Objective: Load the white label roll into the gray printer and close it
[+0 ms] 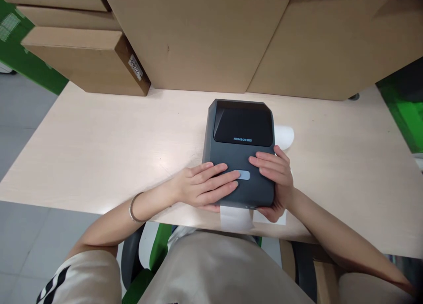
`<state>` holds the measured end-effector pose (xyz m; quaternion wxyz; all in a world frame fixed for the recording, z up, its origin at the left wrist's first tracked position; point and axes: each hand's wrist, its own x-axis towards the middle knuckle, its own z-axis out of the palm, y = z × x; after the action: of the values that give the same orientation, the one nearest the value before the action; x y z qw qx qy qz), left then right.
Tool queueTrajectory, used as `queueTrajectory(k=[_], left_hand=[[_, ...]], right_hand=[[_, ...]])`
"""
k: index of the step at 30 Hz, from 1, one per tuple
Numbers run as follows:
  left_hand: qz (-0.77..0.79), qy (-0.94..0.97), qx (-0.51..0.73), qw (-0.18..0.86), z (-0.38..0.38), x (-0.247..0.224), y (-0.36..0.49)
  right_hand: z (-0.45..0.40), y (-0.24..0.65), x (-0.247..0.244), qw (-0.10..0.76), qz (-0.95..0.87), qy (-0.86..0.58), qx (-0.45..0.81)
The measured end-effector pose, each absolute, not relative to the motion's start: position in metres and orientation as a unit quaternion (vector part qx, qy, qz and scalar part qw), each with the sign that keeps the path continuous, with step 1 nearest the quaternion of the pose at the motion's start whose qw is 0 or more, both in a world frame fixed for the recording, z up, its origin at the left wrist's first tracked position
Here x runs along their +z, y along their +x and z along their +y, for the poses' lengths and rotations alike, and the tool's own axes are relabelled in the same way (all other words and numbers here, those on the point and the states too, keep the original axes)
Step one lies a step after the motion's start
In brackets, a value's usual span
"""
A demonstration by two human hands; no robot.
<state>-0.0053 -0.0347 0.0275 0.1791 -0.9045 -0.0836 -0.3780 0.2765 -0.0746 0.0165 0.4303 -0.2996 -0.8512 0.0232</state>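
A dark grey label printer [243, 152] with a glossy black window sits near the table's front edge. My left hand [211, 183] lies flat on its lower left top, fingers stretched out, fingertips at a pale blue button [243, 175]. On the right side, my right hand [276, 176] rests its fingers on the top, with the thumb low at the front corner. White paper [236, 219] hangs out of the printer's front over the table edge. Another white sheet [280, 218] shows under my right hand. Behind the printer's right side lies a curled white paper [284, 137].
Large cardboard boxes [205, 39] stand along the back of the light wooden table [109, 154]. A flatter box [79, 61] with a label sits at the back left. Below the table's front edge are a green and white chair and a brown box.
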Motion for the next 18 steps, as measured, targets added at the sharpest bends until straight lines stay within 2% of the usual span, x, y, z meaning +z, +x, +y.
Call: queueTrajectory(k=[3,8,15,18], left_hand=[[-0.117,-0.907,-0.356,0.194,-0.041,0.032,-0.004],[-0.135,-0.909,-0.360,0.159,-0.056,0.042,0.000],[-0.137,-0.924,-0.301,0.190,-0.064,0.071,0.006],[-0.127,-0.926,-0.304,0.182,-0.060,0.069,0.006]], right_hand=[[-0.073,0.274,0.017,0.460,-0.841,-0.285,-0.002],[-0.075,0.272,0.016,0.473,-0.835,-0.281,-0.026],[-0.086,0.271,0.020,0.442,-0.838,-0.317,-0.035],[-0.085,0.276,0.022,0.420,-0.852,-0.310,-0.045]])
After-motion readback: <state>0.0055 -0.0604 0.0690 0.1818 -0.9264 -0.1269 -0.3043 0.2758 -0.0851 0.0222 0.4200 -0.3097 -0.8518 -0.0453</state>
